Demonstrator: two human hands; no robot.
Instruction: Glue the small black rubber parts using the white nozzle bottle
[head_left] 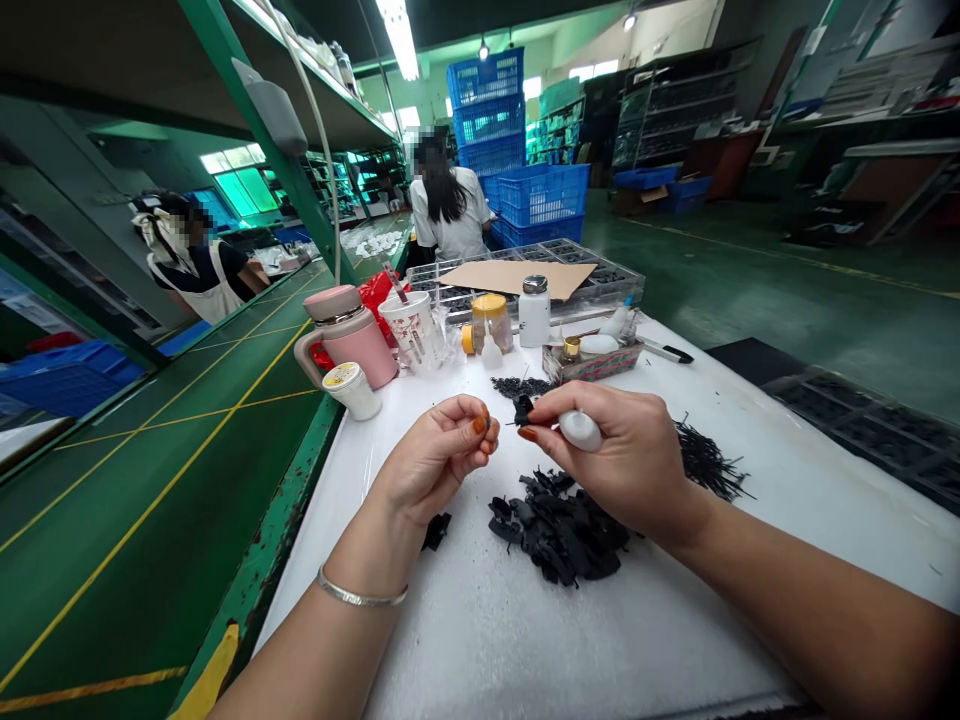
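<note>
My left hand (442, 445) is closed in a pinch above the white tabletop (465, 640); whatever sits between its fingertips is too small to make out. Just to the right, my right hand (634, 455) grips a small black part (523, 407) between thumb and forefinger. A white rounded squeeze bottle (581, 430) is tucked in that same hand. Below lies a heap of black molded pieces (559, 530), and a few more black pieces (436, 532) are partly hidden by my left wrist. Thin black sticks (709, 462) lie beyond my right hand, and tiny black bits (521, 387) are heaped behind the fingers.
Along the back stand a pink mug (360, 340), a white tub (352, 390), a patterned cup (412, 335), a yellow-lidded jar (491, 320), a white bottle (534, 312) and a small box (600, 360). A green conveyor (172, 450) runs left. Two people (454, 215) work farther off.
</note>
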